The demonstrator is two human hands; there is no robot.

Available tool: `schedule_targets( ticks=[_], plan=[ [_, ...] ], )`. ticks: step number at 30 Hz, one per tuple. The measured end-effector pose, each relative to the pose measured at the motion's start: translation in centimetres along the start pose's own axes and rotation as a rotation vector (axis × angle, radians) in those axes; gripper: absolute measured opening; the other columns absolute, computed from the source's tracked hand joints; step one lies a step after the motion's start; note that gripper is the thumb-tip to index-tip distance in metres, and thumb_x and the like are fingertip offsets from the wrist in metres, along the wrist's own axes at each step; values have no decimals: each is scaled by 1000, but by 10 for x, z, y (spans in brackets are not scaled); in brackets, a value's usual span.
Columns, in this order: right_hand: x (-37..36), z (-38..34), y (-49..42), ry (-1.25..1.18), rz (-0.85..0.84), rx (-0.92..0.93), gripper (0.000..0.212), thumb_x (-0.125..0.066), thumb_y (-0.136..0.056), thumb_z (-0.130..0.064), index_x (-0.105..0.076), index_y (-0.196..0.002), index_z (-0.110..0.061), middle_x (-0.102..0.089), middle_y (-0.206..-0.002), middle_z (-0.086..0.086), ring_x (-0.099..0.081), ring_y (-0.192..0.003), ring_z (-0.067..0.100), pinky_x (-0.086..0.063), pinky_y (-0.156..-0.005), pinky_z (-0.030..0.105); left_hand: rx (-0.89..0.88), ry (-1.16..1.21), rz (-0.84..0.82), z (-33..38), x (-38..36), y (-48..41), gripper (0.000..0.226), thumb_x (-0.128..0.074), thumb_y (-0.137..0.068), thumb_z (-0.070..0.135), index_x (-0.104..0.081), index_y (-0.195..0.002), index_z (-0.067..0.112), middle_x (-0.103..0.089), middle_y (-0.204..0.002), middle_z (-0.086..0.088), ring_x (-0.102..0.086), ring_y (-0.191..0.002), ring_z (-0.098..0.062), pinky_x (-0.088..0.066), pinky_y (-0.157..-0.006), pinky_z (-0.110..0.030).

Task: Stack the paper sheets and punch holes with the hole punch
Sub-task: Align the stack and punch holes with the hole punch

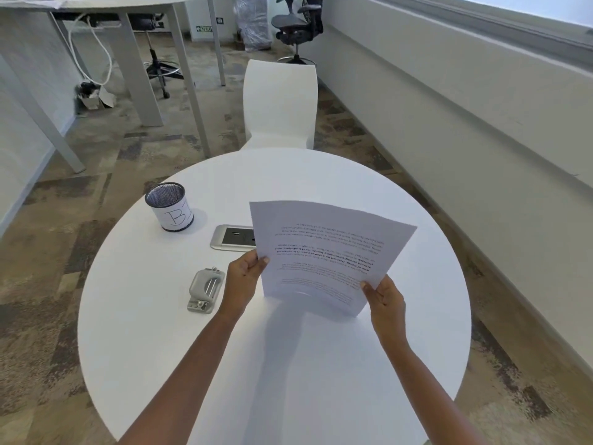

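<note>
Printed paper sheets (324,252) are held together above the round white table (160,332), tilted up with the text upside down to me. My left hand (245,277) pinches their left edge, thumb on top. My right hand (383,298) grips the lower right corner. The bottom edge of the sheets rests on or just above the tabletop. A grey metal hole punch (205,290) lies on the table just left of my left hand, untouched.
A mesh pen cup (170,207) labelled "B1" stands at the table's left rear. A silver power socket panel (232,237) is set in the table, partly behind the sheets. A white chair (280,104) stands beyond the table; a wall runs along the right.
</note>
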State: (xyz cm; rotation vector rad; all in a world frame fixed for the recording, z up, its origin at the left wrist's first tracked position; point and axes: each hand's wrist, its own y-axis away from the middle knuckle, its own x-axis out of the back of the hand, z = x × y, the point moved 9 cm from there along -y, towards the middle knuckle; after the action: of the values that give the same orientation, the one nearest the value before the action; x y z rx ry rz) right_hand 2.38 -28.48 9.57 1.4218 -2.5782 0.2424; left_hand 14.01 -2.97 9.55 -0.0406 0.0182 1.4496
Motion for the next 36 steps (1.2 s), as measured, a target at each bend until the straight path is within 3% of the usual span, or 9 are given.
schedule_targets(
  ticks=[2, 6, 8, 15, 21, 26, 29, 32, 36],
  plan=[
    [0, -1, 1, 7, 10, 10, 26, -50, -91, -5, -57, -94, -29, -65, -92, -13, -62, -86, 4, -46, -66, 7, -6, -16, 9, -1, 0, 0, 34, -50, -89, -6, -56, -119, 10, -64, -108, 2, -64, -73, 13, -50, -74, -3],
    [-1, -2, 0, -73, 11, -1, 29, -51, -91, -4, -58, -92, -33, -66, -91, -19, -63, -82, -8, -47, -66, 2, -19, -59, -9, 3, -1, 1, 31, -51, -90, -3, -63, -104, 22, -72, -76, 27, -63, -71, 14, -49, -72, -3],
    [-2, 1, 0, -82, -6, -26, 25, -52, -90, -3, -58, -93, -28, -66, -91, -18, -62, -82, -9, -47, -65, 1, -17, -69, -25, 1, -2, 3, 29, -51, -90, -2, -63, -106, 19, -72, -76, 30, -63, -72, 12, -50, -72, -4],
    [-2, 28, 6, 15, -52, -151, 17, -53, -89, -3, -60, -86, -19, -68, -89, -3, -62, -80, 3, -44, -62, 1, 68, -27, 28, -17, 6, 17, 28, -50, -90, -5, -60, -113, 7, -65, -98, 7, -64, -69, 10, -51, -70, -5],
    [9, 43, 13, 15, -19, -217, 11, -56, -89, -8, -64, -91, -14, -70, -89, 6, -63, -82, 19, -47, -71, 19, 183, 117, 91, -24, 15, 23, 22, -49, -91, -3, -62, -100, 12, -74, -69, 19, -66, -64, 1, -55, -65, -14],
    [7, 50, 21, -199, -72, -380, 9, -56, -90, -16, -64, -86, -13, -67, -83, 5, -63, -75, 16, -49, -74, 28, 314, 294, 249, -33, 23, 25, 20, -46, -93, -1, -58, -102, 11, -68, -79, 7, -62, -69, -7, -53, -56, -11],
    [-12, 56, 32, -412, -152, -537, 8, -59, -88, -13, -65, -93, -14, -70, -80, 1, -66, -73, 16, -51, -73, 27, 404, 411, 301, -40, 16, 29, 27, -43, -94, -2, -56, -82, 18, -69, -53, 15, -62, -48, 5, -51, -46, -8],
    [-31, 54, 40, -542, -195, -599, 11, -57, -89, -17, -64, -97, -15, -71, -88, 2, -70, -79, 16, -55, -72, 29, 511, 437, 342, -48, 6, 38, 37, -42, -95, -1, -46, -68, 22, -55, -34, 17, -40, -24, 6, -31, -28, -5],
    [-47, 41, 41, -565, -226, -582, 29, -53, -91, -25, -59, -116, -10, -66, -100, 5, -65, -94, 24, -54, -77, 33, 591, 516, 351, -55, -7, 46, 38, -41, -95, -3, -44, -66, 21, -53, -40, 10, -35, -22, 5, -27, -27, -4]
  ],
)
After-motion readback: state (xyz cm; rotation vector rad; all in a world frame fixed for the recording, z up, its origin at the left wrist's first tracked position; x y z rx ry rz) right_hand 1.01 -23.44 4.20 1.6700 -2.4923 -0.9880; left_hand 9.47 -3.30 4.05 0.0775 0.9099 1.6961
